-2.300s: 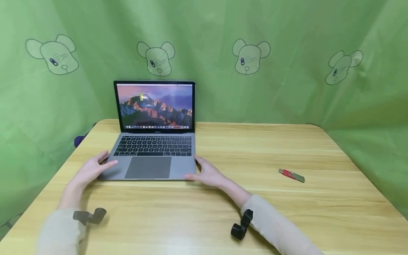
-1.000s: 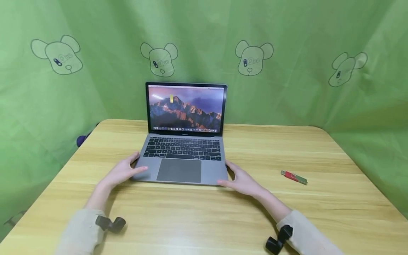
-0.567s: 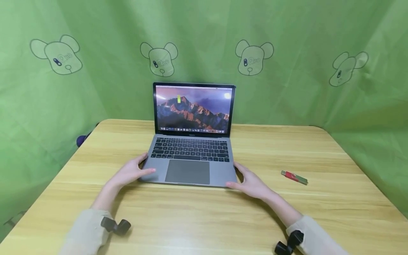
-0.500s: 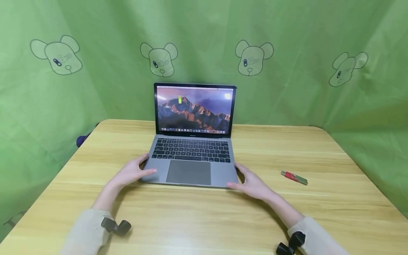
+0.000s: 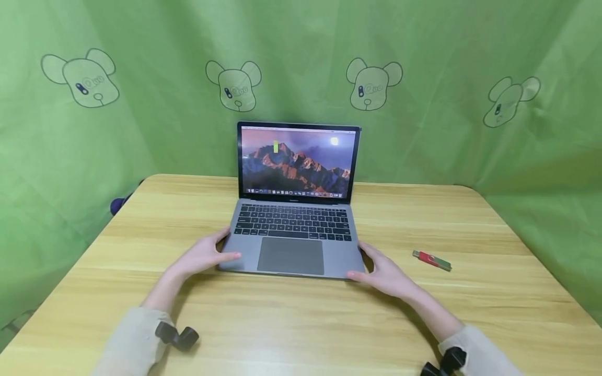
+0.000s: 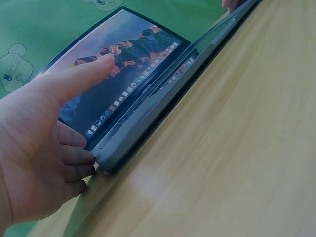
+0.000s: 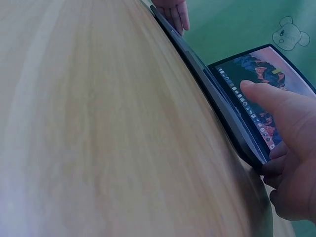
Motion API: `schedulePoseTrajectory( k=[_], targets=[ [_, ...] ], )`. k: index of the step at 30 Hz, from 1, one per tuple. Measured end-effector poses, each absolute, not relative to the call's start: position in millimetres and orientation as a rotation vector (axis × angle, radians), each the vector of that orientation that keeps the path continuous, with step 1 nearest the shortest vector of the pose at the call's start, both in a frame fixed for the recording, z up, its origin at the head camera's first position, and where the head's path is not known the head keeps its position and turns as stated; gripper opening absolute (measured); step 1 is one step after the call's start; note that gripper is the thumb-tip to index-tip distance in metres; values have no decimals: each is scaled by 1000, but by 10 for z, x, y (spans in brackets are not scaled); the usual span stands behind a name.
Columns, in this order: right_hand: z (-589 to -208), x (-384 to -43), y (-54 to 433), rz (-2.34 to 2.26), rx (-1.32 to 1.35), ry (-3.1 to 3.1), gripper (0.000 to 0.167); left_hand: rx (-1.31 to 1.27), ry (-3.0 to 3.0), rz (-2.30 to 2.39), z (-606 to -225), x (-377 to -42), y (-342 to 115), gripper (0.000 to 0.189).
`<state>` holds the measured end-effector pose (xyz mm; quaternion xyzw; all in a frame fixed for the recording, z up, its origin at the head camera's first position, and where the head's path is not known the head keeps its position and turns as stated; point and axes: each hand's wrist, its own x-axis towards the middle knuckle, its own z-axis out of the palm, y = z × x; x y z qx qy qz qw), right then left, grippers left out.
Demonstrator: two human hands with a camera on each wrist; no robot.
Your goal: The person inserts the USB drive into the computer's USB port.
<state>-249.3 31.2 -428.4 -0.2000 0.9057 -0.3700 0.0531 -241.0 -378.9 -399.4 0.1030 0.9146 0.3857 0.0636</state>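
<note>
Yellowish wood grain runs across the table (image 5: 291, 324) in front of the laptop (image 5: 292, 241). Nearest me, short of the laptop's front edge, come my light sleeves (image 5: 130, 340), each with a black device (image 5: 187, 339) at the cuff. At the laptop's left front corner my left hand (image 5: 202, 256) grips the base, thumb over the palm rest and fingers along the side; at its right front corner my right hand (image 5: 386, 275) holds it likewise. Whether the base lies flat or slightly raised, I cannot tell. Well to the right of the laptop lies a red USB stick (image 5: 429, 259), its plug end towards it. Beyond the laptop's keyboard (image 5: 293, 221) stands its lit screen (image 5: 297, 163), showing mountains, with a small yellow patch (image 5: 276, 147) on it. Behind the laptop, past the table's far edge, hangs a green curtain (image 5: 301, 31) printed with animal faces (image 5: 237, 90).
</note>
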Motion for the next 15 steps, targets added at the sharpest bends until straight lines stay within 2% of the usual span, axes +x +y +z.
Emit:
schedulePoseTrajectory(
  k=[15],
  targets=[
    [-4300, -2484, 280, -1122, -570, 2767, 91, 389, 2734, 1139, -3971, -2408, -3857, 93]
  ],
)
